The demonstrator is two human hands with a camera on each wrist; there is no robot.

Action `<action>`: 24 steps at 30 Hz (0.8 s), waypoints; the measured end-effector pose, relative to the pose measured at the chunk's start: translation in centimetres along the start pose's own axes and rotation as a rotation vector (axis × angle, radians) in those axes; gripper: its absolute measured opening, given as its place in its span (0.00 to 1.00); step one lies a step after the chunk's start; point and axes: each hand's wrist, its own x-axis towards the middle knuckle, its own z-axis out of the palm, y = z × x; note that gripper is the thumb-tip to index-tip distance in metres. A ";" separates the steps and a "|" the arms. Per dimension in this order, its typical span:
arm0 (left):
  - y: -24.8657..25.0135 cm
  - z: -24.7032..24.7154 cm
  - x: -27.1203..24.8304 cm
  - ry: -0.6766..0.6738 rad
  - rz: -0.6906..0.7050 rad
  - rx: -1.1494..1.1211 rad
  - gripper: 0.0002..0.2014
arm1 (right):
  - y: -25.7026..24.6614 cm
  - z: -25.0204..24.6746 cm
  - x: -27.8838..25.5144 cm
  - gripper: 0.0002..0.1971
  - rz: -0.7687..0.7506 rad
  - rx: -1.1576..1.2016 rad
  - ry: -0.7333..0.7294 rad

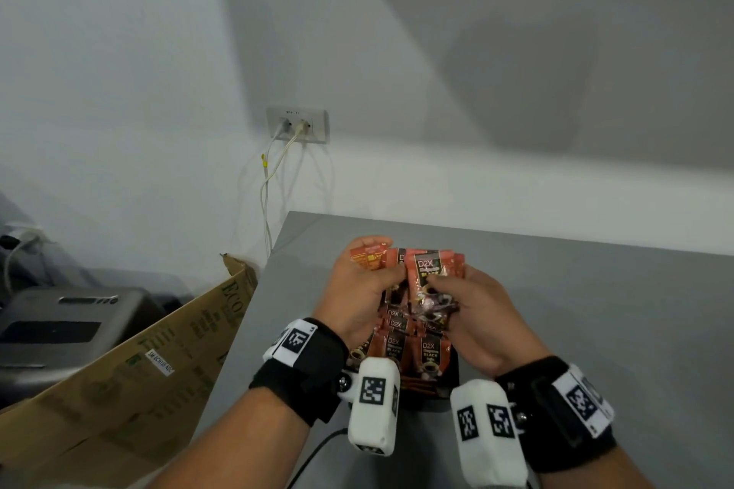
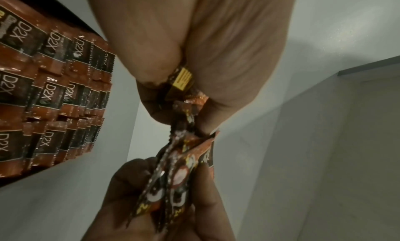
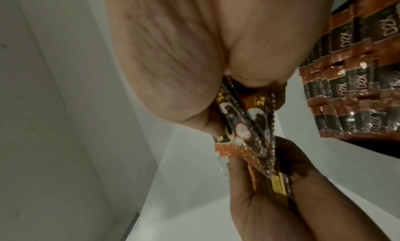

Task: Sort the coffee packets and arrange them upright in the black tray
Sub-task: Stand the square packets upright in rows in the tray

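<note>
Tray: black plastic tray (image 1: pixel 448 393), counter (image 1: pixel 595 310) near edge, upright packets inside.
Hands: left hand (image 1: pixel 359 292), right hand (image 1: pixel 482 320) both clutching orange-brown foil coffee packets (image 1: pixel 431 280).

Fanned bunch of glossy orange-brown foil coffee packets with black "D2X" panels (image 1: pixel 431 278), held clear above the tray, printed faces toward the head camera. Black tray (image 1: pixel 452 389) on the grey tabletop, filled with rows of identical packets (image 1: pixel 413 349) standing upright, overlapping closely
</note>
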 end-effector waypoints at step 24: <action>0.8 0.4 -0.8 -0.116 0.088 0.195 0.08 | 1.4 0.2 -0.7 0.13 -0.040 0.055 0.146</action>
